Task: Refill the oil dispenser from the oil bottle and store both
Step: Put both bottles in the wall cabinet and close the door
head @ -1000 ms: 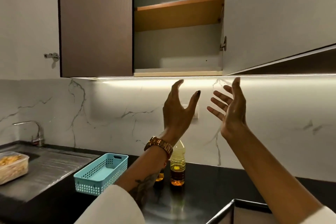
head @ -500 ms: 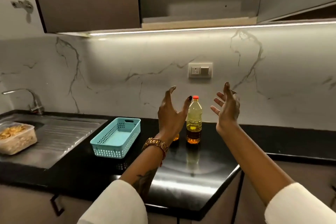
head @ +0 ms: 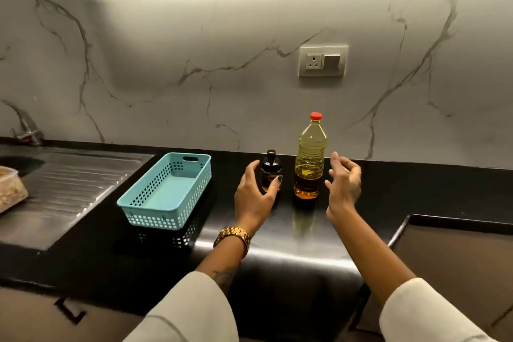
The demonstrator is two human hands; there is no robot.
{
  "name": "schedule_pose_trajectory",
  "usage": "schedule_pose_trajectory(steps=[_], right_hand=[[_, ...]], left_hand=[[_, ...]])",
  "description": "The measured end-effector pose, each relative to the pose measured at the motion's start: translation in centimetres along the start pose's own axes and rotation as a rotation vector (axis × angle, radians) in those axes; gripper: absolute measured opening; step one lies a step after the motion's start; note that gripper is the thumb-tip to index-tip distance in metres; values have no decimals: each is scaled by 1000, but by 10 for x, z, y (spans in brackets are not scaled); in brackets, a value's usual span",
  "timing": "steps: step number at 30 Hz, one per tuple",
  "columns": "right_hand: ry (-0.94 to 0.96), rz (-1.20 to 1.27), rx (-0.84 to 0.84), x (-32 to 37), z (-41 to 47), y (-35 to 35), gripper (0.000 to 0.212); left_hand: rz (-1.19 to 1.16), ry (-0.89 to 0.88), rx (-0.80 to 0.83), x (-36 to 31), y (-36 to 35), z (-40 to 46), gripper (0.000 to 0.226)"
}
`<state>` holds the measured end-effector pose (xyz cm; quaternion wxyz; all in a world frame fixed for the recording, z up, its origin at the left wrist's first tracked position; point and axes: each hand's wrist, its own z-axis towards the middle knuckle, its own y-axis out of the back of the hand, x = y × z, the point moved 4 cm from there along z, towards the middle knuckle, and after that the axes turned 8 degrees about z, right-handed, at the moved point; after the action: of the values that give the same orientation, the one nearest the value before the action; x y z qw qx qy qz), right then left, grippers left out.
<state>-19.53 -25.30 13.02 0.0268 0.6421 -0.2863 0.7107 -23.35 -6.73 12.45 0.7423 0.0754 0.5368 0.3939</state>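
Where the steel draining board (head: 69,189) meets the left edge of the frame, a clear food container (head: 11,191) sits on it, only partly in view, with a tap (head: 27,130) behind at the wall. Right of the sink, on the black worktop (head: 305,253), stands a turquoise perforated basket (head: 166,191), angled toward the back. Next comes the left hand (head: 254,197), a gold watch (head: 233,236) on its wrist, fingers spread and curved around the small dark-capped oil dispenser (head: 270,172); whether they touch it I cannot tell. Just beside the dispenser, near the worktop's back edge, the oil bottle (head: 309,164) stands upright with its red cap on. The right hand (head: 344,183) hovers open just beside the bottle, apart from it. A wall socket (head: 323,61) sits above.
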Motion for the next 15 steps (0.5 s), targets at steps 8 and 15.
schedule_pose_trajectory(steps=[8,15], right_hand=[[-21,-208,-43,-56,52,-11,57],[0,-397,44,-93,92,-30,89]], left_hand=[[68,171,152,69,-54,34,72],[35,216,290,104,-100,80,94]])
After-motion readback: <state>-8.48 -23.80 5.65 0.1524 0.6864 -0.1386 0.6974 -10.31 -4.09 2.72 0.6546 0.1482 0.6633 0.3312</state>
